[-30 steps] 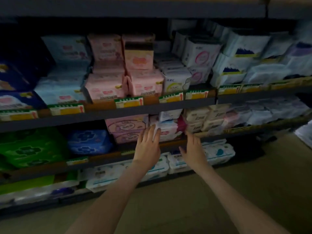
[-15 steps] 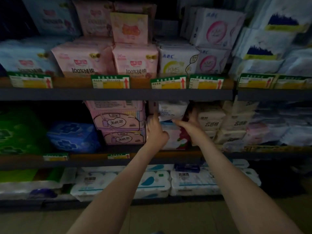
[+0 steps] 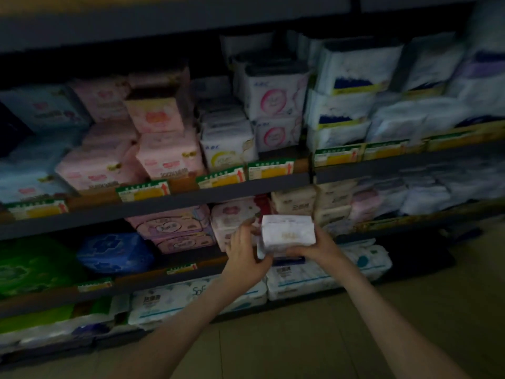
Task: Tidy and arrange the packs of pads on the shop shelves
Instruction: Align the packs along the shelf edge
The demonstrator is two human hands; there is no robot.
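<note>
Two hands: both are on one white pack (image 3: 287,232). The left hand (image 3: 247,258) wraps the pack's left edge with the thumb at the lower corner. The right hand (image 3: 318,248) cups the right end and underside. Both grips are closed on the pack.
Pack position: it is off the shelf, held in the air between the hands, just in front of the middle shelf (image 3: 142,281), with its broad face toward the camera. The print is too blurred to read.
Change: a second ago both hands lay flat at the shelf front, holding nothing. Half a second ago they were reaching in among the stock. Now the pack has come out with them.
Behind the grip: a pink-and-white pack (image 3: 232,217) stands in the row. The light is too dim to tell whether a gap was left beside it.
Left of the grip: a stack of pink packs (image 3: 175,231), with a blue pack (image 3: 114,253) further left.
Above and right of the grip: cream packs (image 3: 293,201), stacked.
Below the grip: white bundles (image 3: 297,280) on the bottom shelf.
Meaning for task: by my judgement, one pack has been pulled for re-placing and is not yet set back. That row stays unfinished until it goes in squarely.
Next move calls for: a level pack and a clear slot behind the grip.
Risk: the soft wrapper may buckle or nudge its neighbours on re-entry.
</note>
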